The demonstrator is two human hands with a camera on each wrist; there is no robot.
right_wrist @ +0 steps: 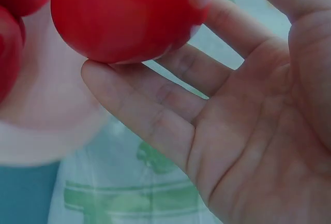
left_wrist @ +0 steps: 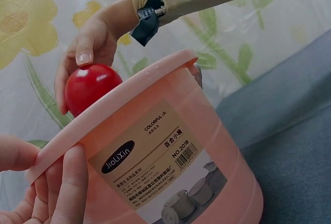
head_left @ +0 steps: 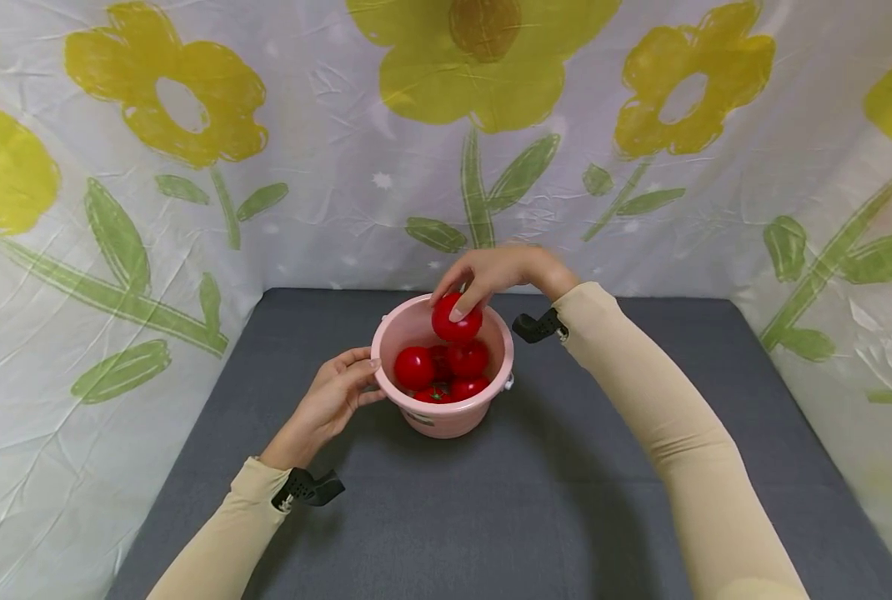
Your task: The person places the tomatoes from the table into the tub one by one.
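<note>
A pink bucket [head_left: 446, 423] stands on the dark grey table, with several red tomatoes [head_left: 414, 367] inside; one shows a green stem. My right hand [head_left: 498, 271] holds another tomato [head_left: 457, 318] between thumb and fingers at the bucket's mouth, above the others. In the right wrist view, this tomato [right_wrist: 129, 17] rests against my fingers. At the left side of the bucket my left hand [head_left: 333, 398] pinches the rim. The left wrist view shows fingers and thumb on either side of that rim [left_wrist: 114, 105], and a printed label [left_wrist: 160, 162] on the bucket's wall.
The grey tabletop [head_left: 446, 517] stretches around the bucket. Behind and at both sides hangs a white cloth [head_left: 326, 167] with yellow flowers and green leaves. A white handle joint [head_left: 509, 382] sticks out at the bucket's right side.
</note>
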